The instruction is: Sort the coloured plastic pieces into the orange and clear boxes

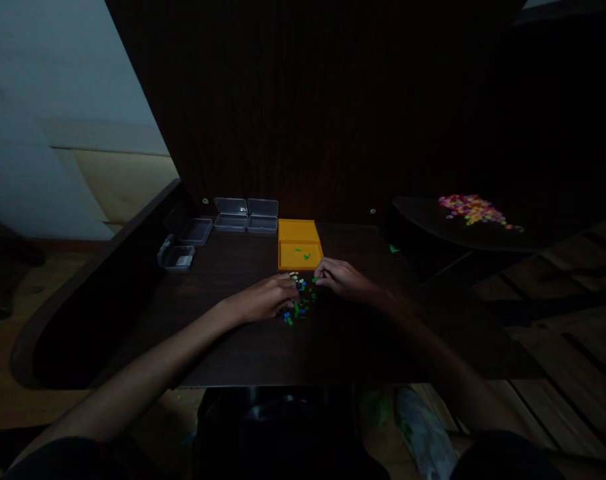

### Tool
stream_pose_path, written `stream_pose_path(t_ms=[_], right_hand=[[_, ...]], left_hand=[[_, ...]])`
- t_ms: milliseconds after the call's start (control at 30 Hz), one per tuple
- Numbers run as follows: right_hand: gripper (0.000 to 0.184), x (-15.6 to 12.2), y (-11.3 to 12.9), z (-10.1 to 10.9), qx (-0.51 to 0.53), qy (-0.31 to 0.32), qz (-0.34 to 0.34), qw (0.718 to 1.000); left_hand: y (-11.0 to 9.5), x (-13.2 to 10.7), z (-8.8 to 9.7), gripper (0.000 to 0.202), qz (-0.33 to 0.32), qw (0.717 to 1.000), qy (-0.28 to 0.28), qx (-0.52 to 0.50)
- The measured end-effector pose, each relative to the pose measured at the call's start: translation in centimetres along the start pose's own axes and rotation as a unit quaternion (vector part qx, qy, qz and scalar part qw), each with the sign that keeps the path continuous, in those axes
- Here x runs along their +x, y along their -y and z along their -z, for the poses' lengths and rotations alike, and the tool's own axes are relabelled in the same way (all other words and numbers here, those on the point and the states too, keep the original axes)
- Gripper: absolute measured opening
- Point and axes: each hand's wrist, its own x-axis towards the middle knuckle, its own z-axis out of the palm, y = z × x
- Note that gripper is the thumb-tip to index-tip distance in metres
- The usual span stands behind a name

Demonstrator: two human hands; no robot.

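A pile of small coloured pieces (301,301), mostly green with some blue, yellow and white, lies on the dark counter (243,347) directly between the two hands. The scatter is longer than it is wide. It runs from just in front of the orange tray (297,230) back toward the person, leaning slightly to the left at its near end.

The left hand (269,299) rests palm down against the pile's left edge, fingers curled in toward the pieces and touching or nearly touching them. Whether it grips anything cannot be told in this dim light. The right hand (343,280) sits at the far right corner of the pile, its fingertips (319,279) drawn together beside a green piece. They look bunched as for a pinch, but the pieces are too small to say whether one is held. Both hands are at the pile, the left alongside more of its length and the right closer to the tray.

The tray stands just beyond the pile, with a few green pieces (306,255) inside. Further left are clear plastic boxes (263,215), two at the back edge and two more nearer the counter's left corner. Well apart to the right, a second heap of bright pieces (470,209) lies on a dark rounded surface.
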Motion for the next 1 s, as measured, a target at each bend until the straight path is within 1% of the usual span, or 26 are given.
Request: stream_pose_path(t_ms=[167,333,500,600,700,767,867,933,1000], right_hand=[[0.003,2.3,-2.1,0.7,-0.027,-0.046,-0.034,0.998],[0.003,3.8,-3.9,0.7,-0.043,-0.04,-0.076,0.995],[0.006,4.3,-4.5,0.8,-0.072,-0.023,-0.099,0.992],[0.012,4.3,-4.5,0.8,-0.09,-0.032,-0.101,0.99],[0.018,4.3,-4.5,1.0,-0.102,-0.049,-0.091,0.989],[0.02,4.3,-4.5,1.0,-0.107,-0.057,-0.08,0.989],[0.023,4.1,-4.5,1.0,-0.093,-0.079,-0.056,0.991],[0.023,3.9,-4.3,1.0,-0.078,-0.099,-0.039,0.991],[0.021,3.4,-3.9,1.0,-0.063,-0.106,-0.027,0.992]], left_hand=[[-0.1,0.1,0.0,0.015,-0.007,1.0,0.0,0.003],[-0.4,0.2,0.2,0.016,-0.013,0.999,0.012,0.036],[-0.4,0.1,0.1,0.017,-0.029,0.997,-0.005,0.071],[-0.4,0.0,-0.1,0.015,-0.036,0.997,-0.009,0.071],[-0.3,0.1,0.3,0.015,-0.028,0.998,-0.017,0.055],[-0.1,0.3,0.8,0.017,-0.007,0.999,-0.038,0.033],[0.8,0.9,1.8,0.019,0.032,0.995,-0.094,0.008],[1.9,1.6,2.3,0.019,0.057,0.99,-0.132,0.002],[3.3,2.3,2.5,0.018,0.088,0.982,-0.167,0.001]])
